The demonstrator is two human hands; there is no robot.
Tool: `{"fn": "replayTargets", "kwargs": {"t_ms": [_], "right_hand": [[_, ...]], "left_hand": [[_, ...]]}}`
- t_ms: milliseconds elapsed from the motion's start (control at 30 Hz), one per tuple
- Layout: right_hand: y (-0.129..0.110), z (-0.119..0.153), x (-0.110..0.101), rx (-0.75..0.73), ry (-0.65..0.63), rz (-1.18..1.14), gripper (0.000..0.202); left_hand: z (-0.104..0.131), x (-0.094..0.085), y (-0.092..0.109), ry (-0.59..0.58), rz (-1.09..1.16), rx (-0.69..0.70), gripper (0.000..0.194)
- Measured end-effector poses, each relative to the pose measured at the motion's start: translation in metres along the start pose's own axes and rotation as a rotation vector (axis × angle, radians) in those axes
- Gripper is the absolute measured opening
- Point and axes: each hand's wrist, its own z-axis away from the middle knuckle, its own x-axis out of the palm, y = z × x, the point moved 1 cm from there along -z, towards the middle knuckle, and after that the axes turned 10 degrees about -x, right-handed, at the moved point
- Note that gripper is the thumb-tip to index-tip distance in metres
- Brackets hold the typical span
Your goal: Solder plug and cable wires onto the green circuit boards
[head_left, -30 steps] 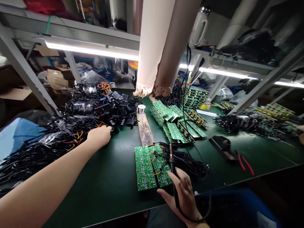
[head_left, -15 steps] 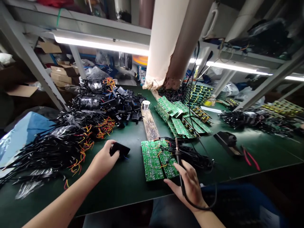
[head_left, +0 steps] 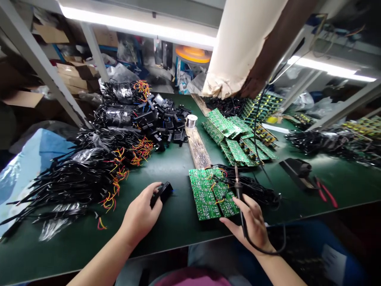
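One green bench [head_left: 178, 228] carries the lot, and the biggest heap on it is black cables [head_left: 86, 174] at left, red-yellow ends hanging out. Next down: a stack of green boards [head_left: 226, 123] toward the back, then a pile of loose black cases [head_left: 166, 119]. Up close, two board panels [head_left: 204, 194] lie side by side; leads cross the right one, so I'd call that part wired at least partly, though I can't tell which joints are soldered. Right hand [head_left: 253, 226] has the soldering iron [head_left: 239, 190] loosely among its fingers, tip up, thumb spread away. Left hand [head_left: 144, 212] pinches a single black case [head_left: 165, 192] between thumb and fingers, left of the panels and apart from them, so I'd guess it's not hooked up yet. Judging by those piles, plenty left. Smallest bit: a solder spool [head_left: 191, 121] behind.
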Motion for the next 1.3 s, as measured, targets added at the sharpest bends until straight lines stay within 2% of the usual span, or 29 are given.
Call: {"fn": "replayTargets", "kwargs": {"t_ms": [167, 267, 333, 467, 567, 633, 767, 1033, 1167, 1300], "right_hand": [[0.000, -0.004, -0.002, -0.013, 0.027, -0.006, 0.065], [-0.010, -0.015, -0.016, 0.019, 0.050, -0.043, 0.058], [-0.023, -0.029, -0.030, 0.096, 0.082, -0.073, 0.050], [-0.055, -0.076, -0.046, 0.226, 0.089, -0.227, 0.036], [-0.070, -0.107, -0.038, 0.259, 0.031, -0.423, 0.026], [-0.075, -0.118, -0.029, 0.271, 0.006, -0.539, 0.024], [-0.076, -0.120, -0.017, 0.276, 0.001, -0.697, 0.027], [-0.073, -0.106, -0.009, 0.342, 0.046, -0.832, 0.035], [-0.077, -0.110, -0.010, 0.438, 0.055, -0.876, 0.030], [-0.080, -0.119, -0.008, 0.596, 0.031, -0.928, 0.020]], "left_hand": [[-0.003, -0.001, -0.004, 0.004, 0.060, 0.016, 0.033], [-0.004, 0.001, -0.006, 0.018, 0.085, 0.022, 0.032], [-0.001, 0.001, -0.002, 0.017, 0.102, 0.043, 0.030], [0.017, 0.000, 0.024, 0.052, 0.141, 0.194, 0.028], [0.033, -0.004, 0.051, 0.140, 0.122, 0.395, 0.029], [0.042, -0.006, 0.064, 0.200, 0.066, 0.514, 0.030], [0.052, -0.008, 0.078, 0.259, -0.031, 0.607, 0.031], [0.061, -0.003, 0.086, 0.261, -0.050, 0.594, 0.027], [0.056, 0.001, 0.087, 0.262, -0.063, 0.646, 0.026], [0.050, 0.010, 0.079, 0.230, -0.109, 0.656, 0.026]]}}
